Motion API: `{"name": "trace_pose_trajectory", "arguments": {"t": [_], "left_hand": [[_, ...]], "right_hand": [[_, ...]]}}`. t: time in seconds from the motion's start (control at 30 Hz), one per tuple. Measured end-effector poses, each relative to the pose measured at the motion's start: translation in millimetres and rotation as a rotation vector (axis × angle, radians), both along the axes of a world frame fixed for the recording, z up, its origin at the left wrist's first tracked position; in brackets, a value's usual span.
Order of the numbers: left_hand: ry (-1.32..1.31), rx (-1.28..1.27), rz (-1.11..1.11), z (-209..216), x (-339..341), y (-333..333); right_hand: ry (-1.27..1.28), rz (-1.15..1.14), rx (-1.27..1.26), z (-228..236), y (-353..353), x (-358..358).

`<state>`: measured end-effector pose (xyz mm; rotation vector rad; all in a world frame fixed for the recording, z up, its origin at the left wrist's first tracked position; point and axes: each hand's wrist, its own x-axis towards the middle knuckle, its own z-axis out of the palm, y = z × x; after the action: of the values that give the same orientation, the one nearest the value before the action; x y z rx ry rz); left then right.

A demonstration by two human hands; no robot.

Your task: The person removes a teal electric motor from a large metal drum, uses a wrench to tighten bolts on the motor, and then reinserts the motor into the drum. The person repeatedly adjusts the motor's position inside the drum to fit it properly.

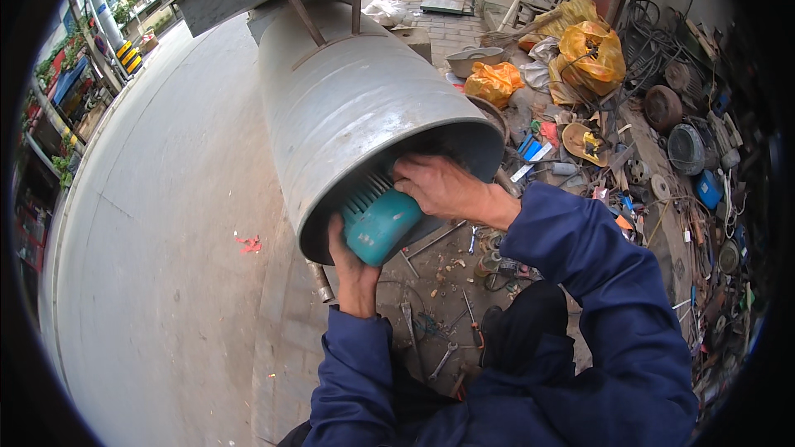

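Note:
A large grey metal cylinder [348,91] lies on its side with its open mouth toward me. Just inside the mouth sits a teal electric motor [383,227], its rounded end cover facing me and its cooling fins running deeper in. My left hand [354,269] is wrapped round the cover's lower left side, thumb along the edge. At the upper right of the fins, my right hand [443,189] has curled fingers reaching into the opening. Its fingertips are partly hidden, and what they hold cannot be made out. The cylinder's dark interior hides the motor's far end.
Below the mouth, a wrench [443,360] and a screwdriver [474,323] lie among small parts on the ground. Orange plastic bags [592,54], a shallow basin [474,60] and heaps of scrap crowd the right side. Metal rods [296,2] rise from the cylinder's top. Pavement [174,240] stretches to the left.

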<state>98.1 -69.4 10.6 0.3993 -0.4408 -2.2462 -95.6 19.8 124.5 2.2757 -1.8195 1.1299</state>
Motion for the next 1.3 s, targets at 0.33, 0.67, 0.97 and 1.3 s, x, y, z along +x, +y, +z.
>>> {"name": "trace_pose_trajectory", "arguments": {"t": [0.33,0.67,0.97,1.3], "left_hand": [[-0.027,-0.019,0.018,4.1,-2.6,0.9],[-0.025,-0.028,0.018,8.0,-3.1,1.4],[-0.018,-0.010,0.023,3.7,-4.9,-1.3],[0.021,0.015,-0.010,5.7,-3.0,-1.5]], "right_hand": [[0.042,0.037,0.004,-2.3,-5.1,-4.5],[0.216,-0.032,-0.063,1.4,-5.1,-1.9],[0.051,-0.101,-0.059,-2.1,-4.7,9.0],[0.115,-0.120,0.033,4.3,-5.4,4.4]]}}
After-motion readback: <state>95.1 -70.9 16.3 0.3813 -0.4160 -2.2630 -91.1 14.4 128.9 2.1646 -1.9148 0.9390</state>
